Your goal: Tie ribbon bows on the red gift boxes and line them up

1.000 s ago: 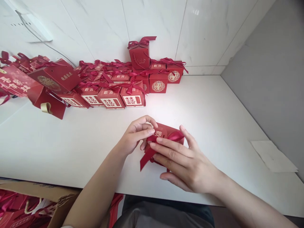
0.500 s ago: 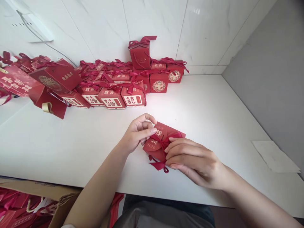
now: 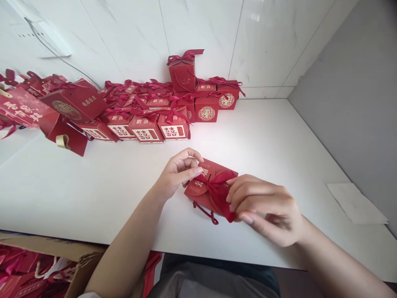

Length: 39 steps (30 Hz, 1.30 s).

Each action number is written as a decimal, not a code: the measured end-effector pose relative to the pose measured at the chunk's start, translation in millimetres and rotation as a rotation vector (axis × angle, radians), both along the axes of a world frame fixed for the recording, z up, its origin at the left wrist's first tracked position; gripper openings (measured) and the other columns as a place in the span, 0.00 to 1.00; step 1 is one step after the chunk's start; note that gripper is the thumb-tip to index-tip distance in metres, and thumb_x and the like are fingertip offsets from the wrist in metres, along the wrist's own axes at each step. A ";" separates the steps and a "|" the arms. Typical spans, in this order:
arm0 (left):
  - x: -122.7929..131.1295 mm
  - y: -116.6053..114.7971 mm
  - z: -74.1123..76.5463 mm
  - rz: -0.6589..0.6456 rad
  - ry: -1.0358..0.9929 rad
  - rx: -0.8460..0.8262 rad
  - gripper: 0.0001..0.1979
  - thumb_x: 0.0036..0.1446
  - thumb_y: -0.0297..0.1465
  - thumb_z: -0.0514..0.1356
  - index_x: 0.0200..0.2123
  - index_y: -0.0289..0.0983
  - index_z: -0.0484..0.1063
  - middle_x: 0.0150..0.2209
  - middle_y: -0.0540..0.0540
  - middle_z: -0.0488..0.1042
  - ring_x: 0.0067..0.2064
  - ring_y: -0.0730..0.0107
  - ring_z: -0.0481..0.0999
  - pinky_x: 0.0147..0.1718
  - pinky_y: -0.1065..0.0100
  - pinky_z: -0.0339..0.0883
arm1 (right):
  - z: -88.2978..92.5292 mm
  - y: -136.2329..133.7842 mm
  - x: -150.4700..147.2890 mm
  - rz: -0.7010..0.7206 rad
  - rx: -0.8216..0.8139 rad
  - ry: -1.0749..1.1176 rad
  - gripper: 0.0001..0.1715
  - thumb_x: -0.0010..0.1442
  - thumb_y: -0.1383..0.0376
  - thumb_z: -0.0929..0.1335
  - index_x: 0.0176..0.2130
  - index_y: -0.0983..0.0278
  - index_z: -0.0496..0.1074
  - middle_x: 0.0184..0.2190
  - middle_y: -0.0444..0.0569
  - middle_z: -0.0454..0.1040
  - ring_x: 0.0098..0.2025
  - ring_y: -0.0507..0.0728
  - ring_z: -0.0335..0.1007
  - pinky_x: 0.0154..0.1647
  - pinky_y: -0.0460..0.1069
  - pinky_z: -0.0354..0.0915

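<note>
On the white tabletop in front of me sits a red gift box (image 3: 198, 191) with pale characters on its top flaps. A dark red ribbon (image 3: 218, 188) crosses the top and is gathered near the middle. My left hand (image 3: 178, 171) has thumb and fingers pinched on the ribbon's left part at the box's edge. At the right side, my right hand (image 3: 266, 205) is closed on the ribbon's loose part, its fingertips over the box. A twisted red cord handle (image 3: 206, 213) hangs from the box's near side.
Rows of red ribboned boxes (image 3: 145, 128) stand along the tiled wall, one box (image 3: 182, 74) stacked higher. Red bags (image 3: 21, 103) crowd the left. A cardboard carton (image 3: 83, 269) of red packaging is at lower left. White paper (image 3: 356, 203) lies at right.
My right hand has moved right and slightly away from the knot, drawing the ribbon with it; the ribbon tail no longer hangs over the near side. My left hand stays at the box's edge.
</note>
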<state>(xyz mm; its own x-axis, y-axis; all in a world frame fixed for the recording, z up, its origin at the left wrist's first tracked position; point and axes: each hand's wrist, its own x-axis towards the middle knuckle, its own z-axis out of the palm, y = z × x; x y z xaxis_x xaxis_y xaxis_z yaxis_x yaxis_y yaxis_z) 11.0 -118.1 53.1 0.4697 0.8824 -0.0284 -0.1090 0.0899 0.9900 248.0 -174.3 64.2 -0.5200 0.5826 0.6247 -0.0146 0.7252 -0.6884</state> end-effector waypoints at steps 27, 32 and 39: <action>-9.3 -0.3 -0.6 -0.135 0.013 0.010 0.09 0.59 0.33 0.65 0.41 0.38 0.70 0.24 0.55 0.69 0.16 0.84 0.61 0.14 0.79 0.56 | -17.1 9.8 1.4 -0.169 -0.686 0.031 0.13 0.69 0.60 0.65 0.53 0.54 0.69 0.60 0.48 0.65 0.60 0.61 0.65 0.62 0.58 0.61; -5.9 -0.2 1.8 -0.077 0.023 0.010 0.07 0.60 0.33 0.64 0.39 0.37 0.71 0.23 0.56 0.67 0.17 0.84 0.60 0.15 0.80 0.56 | -18.8 11.7 1.4 -0.132 -0.695 0.014 0.09 0.68 0.61 0.66 0.48 0.56 0.71 0.57 0.49 0.68 0.60 0.60 0.64 0.60 0.56 0.61; -5.2 0.1 2.9 -0.078 0.044 -0.003 0.08 0.59 0.34 0.64 0.38 0.37 0.71 0.23 0.56 0.65 0.18 0.83 0.58 0.17 0.78 0.54 | -12.4 9.1 -3.1 -0.113 -0.750 0.028 0.08 0.67 0.57 0.67 0.43 0.58 0.67 0.55 0.49 0.69 0.54 0.59 0.68 0.56 0.55 0.64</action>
<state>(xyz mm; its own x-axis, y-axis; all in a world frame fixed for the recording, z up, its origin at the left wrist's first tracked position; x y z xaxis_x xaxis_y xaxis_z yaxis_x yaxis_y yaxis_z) 5.8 -118.0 56.1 0.5352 0.8431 -0.0531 -0.0584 0.0996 0.9933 244.8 -165.2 51.8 -0.4216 0.9053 0.0525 0.0071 0.0612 -0.9981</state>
